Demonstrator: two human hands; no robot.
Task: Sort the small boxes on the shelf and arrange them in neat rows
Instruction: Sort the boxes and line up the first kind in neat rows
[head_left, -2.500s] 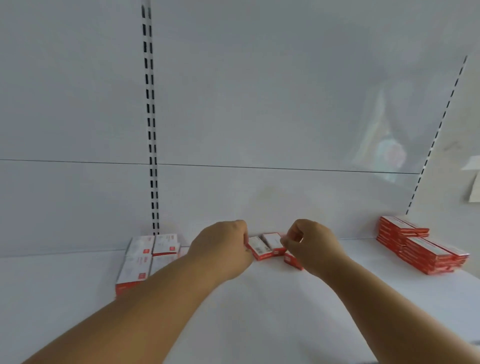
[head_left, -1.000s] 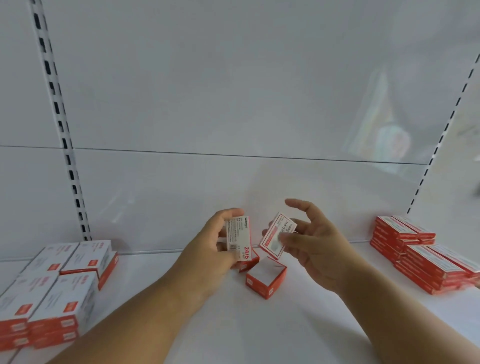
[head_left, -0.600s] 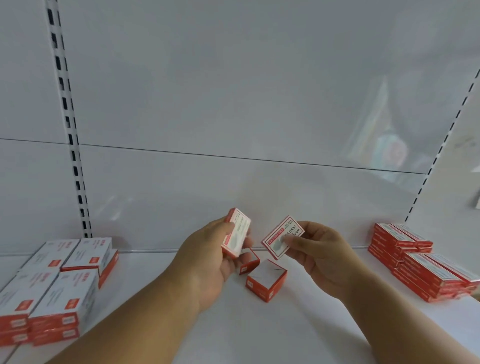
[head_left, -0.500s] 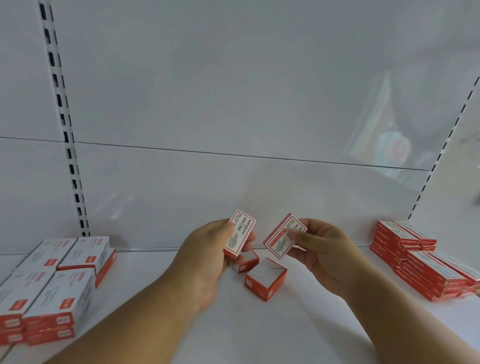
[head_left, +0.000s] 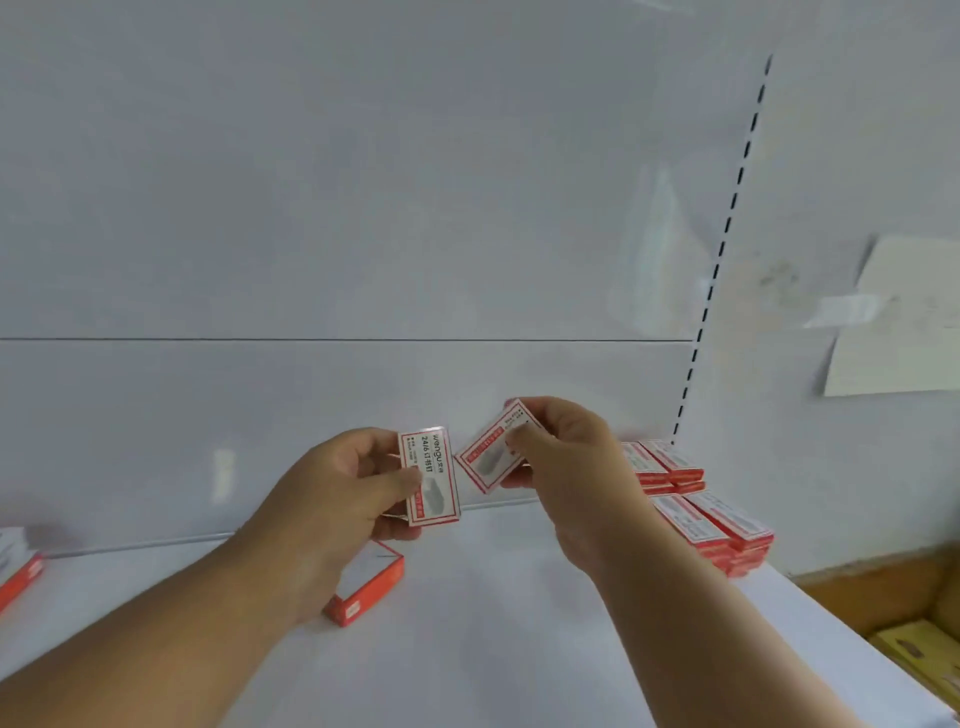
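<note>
Two hands are each holding a small box above the shelf.

The left hand (head_left: 343, 488) is gripping an upright box (head_left: 430, 475); the right hand (head_left: 571, 457) is pinching a tilted box (head_left: 491, 454) just beside it. Another box (head_left: 369, 590) is lying on the shelf (head_left: 493, 623) below the left hand, and a stack of boxes (head_left: 696, 506) is sitting at the right.

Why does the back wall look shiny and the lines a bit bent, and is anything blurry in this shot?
Head view: the glossy back panel carries a pale reflection at right; the wide-angle lens slants the slotted rail; light is soft, with faint shadows. The box in the left hand reads sharply; the one in the right hand is slightly smeared, and the frame edges are soft.
</note>
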